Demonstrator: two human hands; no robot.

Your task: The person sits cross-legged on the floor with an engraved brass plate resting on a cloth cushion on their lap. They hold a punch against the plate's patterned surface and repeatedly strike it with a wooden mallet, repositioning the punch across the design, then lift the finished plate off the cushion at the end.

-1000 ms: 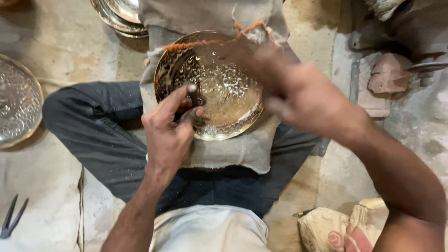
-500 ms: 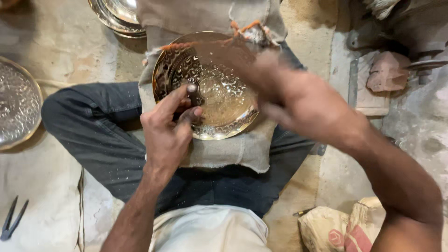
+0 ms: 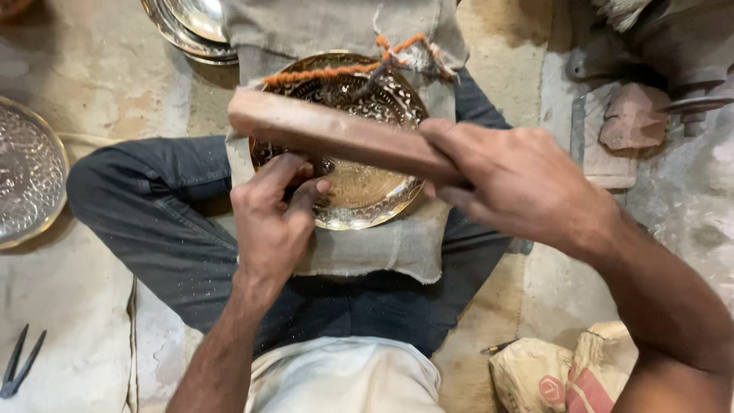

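The person sits cross-legged on the floor (image 3: pixel 76 99), with a folded burlap cloth (image 3: pixel 382 248) laid over the lap. On that cloth rests a round engraved brass plate (image 3: pixel 367 195), its patterned face turned up. The right hand (image 3: pixel 520 180) has its fingers closed tight around one end of a wooden stick (image 3: pixel 336 134), which lies slanted across the plate's upper half, just above it. The left hand (image 3: pixel 275 222) sits at the plate's left edge, fingers (image 3: pixel 306 191) pinched together at the metal; whether they hold a small tool cannot be told. An orange cord (image 3: pixel 329 73) runs along the plate's far rim. Toward the floor's far edge, a stack of plain metal plates (image 3: pixel 187 30) sits partly under another cloth. At the left edge lies another embossed plate (image 3: pixel 27 180), silvery. Dark pliers (image 3: pixel 19 363) lie at the near left corner, and a printed sack (image 3: pixel 566 371) sits at the near right.
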